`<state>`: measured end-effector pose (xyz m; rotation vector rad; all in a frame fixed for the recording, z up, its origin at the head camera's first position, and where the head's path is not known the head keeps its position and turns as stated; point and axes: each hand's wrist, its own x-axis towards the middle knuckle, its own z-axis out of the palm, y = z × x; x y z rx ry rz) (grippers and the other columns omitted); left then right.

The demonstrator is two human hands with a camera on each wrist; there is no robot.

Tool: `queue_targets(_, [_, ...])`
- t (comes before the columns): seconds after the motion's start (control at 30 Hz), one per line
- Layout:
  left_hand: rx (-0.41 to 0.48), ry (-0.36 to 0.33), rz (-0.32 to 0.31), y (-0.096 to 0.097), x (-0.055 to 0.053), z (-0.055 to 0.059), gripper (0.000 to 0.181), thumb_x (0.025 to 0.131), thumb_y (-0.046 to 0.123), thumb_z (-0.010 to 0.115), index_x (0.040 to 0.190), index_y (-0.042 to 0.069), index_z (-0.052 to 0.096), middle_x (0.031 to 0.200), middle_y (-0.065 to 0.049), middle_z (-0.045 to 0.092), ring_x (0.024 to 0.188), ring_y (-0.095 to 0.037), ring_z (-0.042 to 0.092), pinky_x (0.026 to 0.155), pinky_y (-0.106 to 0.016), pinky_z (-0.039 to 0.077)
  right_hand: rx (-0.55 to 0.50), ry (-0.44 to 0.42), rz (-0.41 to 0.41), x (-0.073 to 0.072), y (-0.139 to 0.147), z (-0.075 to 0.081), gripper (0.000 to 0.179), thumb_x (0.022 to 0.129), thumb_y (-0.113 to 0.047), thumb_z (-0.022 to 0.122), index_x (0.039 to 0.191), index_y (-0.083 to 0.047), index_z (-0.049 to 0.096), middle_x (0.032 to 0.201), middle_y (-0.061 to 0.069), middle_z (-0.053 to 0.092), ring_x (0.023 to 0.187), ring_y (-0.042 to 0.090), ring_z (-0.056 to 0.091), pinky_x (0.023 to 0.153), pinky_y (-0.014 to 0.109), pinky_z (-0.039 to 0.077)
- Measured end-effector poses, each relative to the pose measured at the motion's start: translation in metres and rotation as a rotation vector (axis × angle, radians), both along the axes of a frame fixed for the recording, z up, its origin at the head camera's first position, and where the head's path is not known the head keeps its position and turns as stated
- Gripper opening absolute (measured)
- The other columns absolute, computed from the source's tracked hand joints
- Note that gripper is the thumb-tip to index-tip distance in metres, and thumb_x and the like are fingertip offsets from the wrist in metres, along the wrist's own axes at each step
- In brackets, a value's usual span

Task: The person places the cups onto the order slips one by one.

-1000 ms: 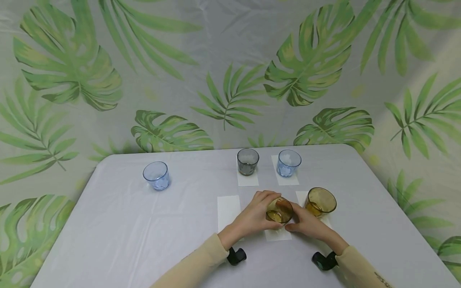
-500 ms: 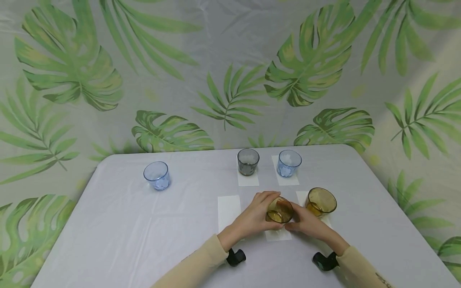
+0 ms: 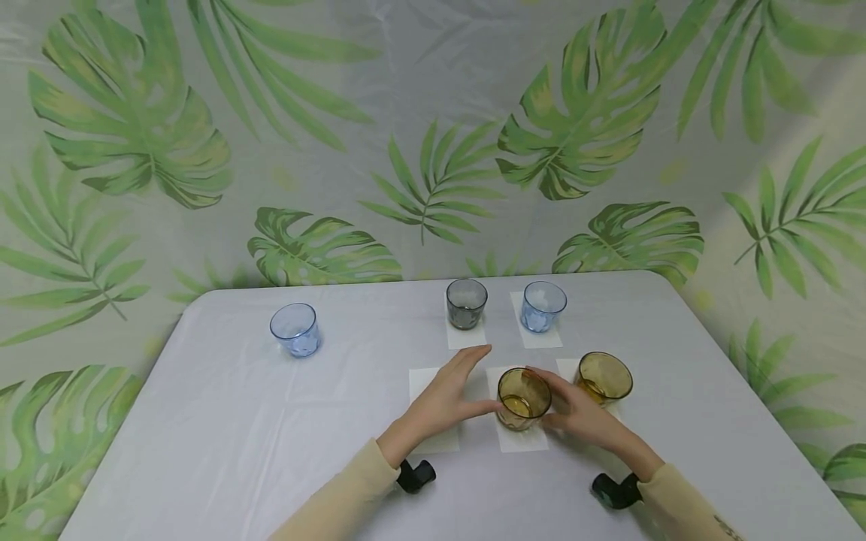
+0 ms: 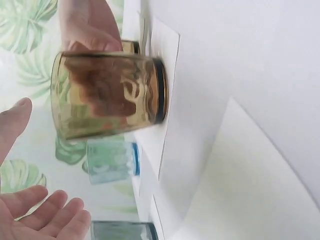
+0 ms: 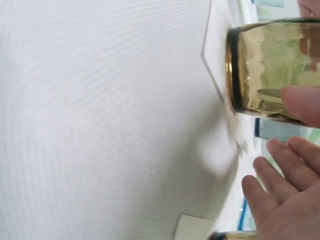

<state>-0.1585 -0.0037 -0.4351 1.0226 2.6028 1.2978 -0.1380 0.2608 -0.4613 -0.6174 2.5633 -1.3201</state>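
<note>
An amber glass tumbler (image 3: 524, 398) stands upright on a white paper strip (image 3: 522, 442). My left hand (image 3: 443, 402) is to its left, thumb and fingers spread wide; in the left wrist view a gap separates those fingers from the amber glass (image 4: 107, 97). At the right side of the glass is my right hand (image 3: 582, 413), its index finger by the far rim and its thumb by the near side. The right wrist view shows that thumb (image 5: 302, 102) overlapping the glass and the other fingers extended beside it. A second amber tumbler (image 3: 604, 377) stands just beyond the right hand.
On the far part of the white-covered table (image 3: 223, 436) stand a grey glass (image 3: 465, 304) and a blue glass (image 3: 543, 306), each on a paper strip. Another blue glass (image 3: 295, 330) is at the left. One paper strip (image 3: 426, 383) lies partly under the left hand.
My left hand has come off the amber glass and moved left, its fingers spreading. The right hand has loosened and shifted slightly right. The glass now stands by itself on the paper.
</note>
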Motion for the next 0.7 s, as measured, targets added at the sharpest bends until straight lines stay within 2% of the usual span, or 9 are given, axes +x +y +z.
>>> queue_targets(0.03, [0.008, -0.006, 0.008, -0.003, -0.001, 0.0, 0.082, 0.084, 0.033, 0.075, 0.148, 0.005, 0.031, 0.149, -0.007, 0.035, 0.136, -0.02, 0.032, 0.109, -0.037, 0.032, 0.0, 0.002, 0.001, 0.0, 0.0, 0.001, 0.074, 0.078, 0.008, 0.068, 0.145, 0.0, 0.037, 0.146, 0.023, 0.038, 0.133, 0.044, 0.031, 0.106, 0.059, 0.024])
queue_targets(0.07, [0.014, -0.013, 0.018, -0.006, -0.001, 0.001, 0.082, 0.085, 0.034, 0.074, 0.148, 0.006, 0.031, 0.149, -0.007, 0.034, 0.136, -0.021, 0.032, 0.108, -0.038, 0.032, -0.005, 0.002, 0.001, 0.0, 0.0, 0.002, 0.074, 0.078, 0.009, 0.067, 0.145, 0.0, 0.036, 0.146, 0.023, 0.037, 0.134, 0.045, 0.03, 0.106, 0.061, 0.024])
queue_targets(0.2, [0.034, -0.024, 0.059, -0.019, -0.004, 0.0, 0.081, 0.084, 0.034, 0.075, 0.148, 0.008, 0.032, 0.149, -0.006, 0.036, 0.136, -0.02, 0.033, 0.107, -0.04, 0.034, -0.025, 0.006, 0.023, 0.0, -0.001, 0.009, 0.075, 0.078, 0.011, 0.065, 0.146, 0.0, 0.035, 0.147, 0.022, 0.035, 0.135, 0.043, 0.028, 0.107, 0.056, 0.024])
queue_targets(0.27, [0.046, -0.021, 0.077, -0.025, -0.006, 0.001, 0.081, 0.084, 0.034, 0.074, 0.148, 0.009, 0.032, 0.148, -0.007, 0.037, 0.135, -0.021, 0.035, 0.107, -0.041, 0.035, -0.036, 0.011, 0.032, 0.0, -0.002, 0.012, 0.076, 0.077, 0.012, 0.065, 0.146, 0.001, 0.034, 0.148, 0.021, 0.035, 0.136, 0.042, 0.027, 0.108, 0.05, 0.025])
queue_targets(0.37, [0.063, -0.01, 0.105, -0.036, -0.009, 0.003, 0.081, 0.084, 0.035, 0.074, 0.148, 0.007, 0.032, 0.147, -0.008, 0.038, 0.134, -0.023, 0.036, 0.106, -0.042, 0.035, -0.053, 0.014, 0.044, 0.001, -0.003, 0.016, 0.076, 0.077, 0.013, 0.063, 0.146, 0.001, 0.033, 0.148, 0.019, 0.036, 0.137, 0.04, 0.027, 0.11, 0.034, 0.027])
queue_targets(0.5, [0.1, 0.017, 0.165, -0.053, -0.014, 0.006, 0.081, 0.083, 0.032, 0.076, 0.147, 0.004, 0.034, 0.146, -0.011, 0.039, 0.132, -0.027, 0.039, 0.104, -0.045, 0.038, -0.054, 0.04, 0.06, 0.001, -0.004, 0.021, 0.076, 0.077, 0.014, 0.061, 0.146, 0.001, 0.032, 0.148, 0.018, 0.037, 0.136, 0.039, 0.029, 0.107, 0.019, 0.026])
queue_targets(0.6, [0.135, 0.039, 0.214, -0.069, -0.019, 0.008, 0.08, 0.083, 0.027, 0.077, 0.146, 0.002, 0.036, 0.144, -0.012, 0.042, 0.131, -0.029, 0.041, 0.103, -0.045, 0.038, -0.049, 0.086, 0.083, 0.0, -0.003, 0.025, 0.075, 0.077, 0.015, 0.058, 0.146, 0.001, 0.032, 0.148, 0.02, 0.036, 0.136, 0.037, 0.03, 0.106, 0.016, 0.026])
queue_targets(0.7, [0.153, 0.064, 0.258, -0.084, -0.024, 0.009, 0.078, 0.082, 0.024, 0.078, 0.144, 0.0, 0.037, 0.143, -0.013, 0.043, 0.13, -0.029, 0.042, 0.104, -0.043, 0.037, -0.064, 0.128, 0.116, -0.001, -0.001, 0.027, 0.075, 0.077, 0.018, 0.054, 0.146, 0.003, 0.031, 0.147, 0.022, 0.034, 0.137, 0.023, 0.029, 0.105, 0.013, 0.025])
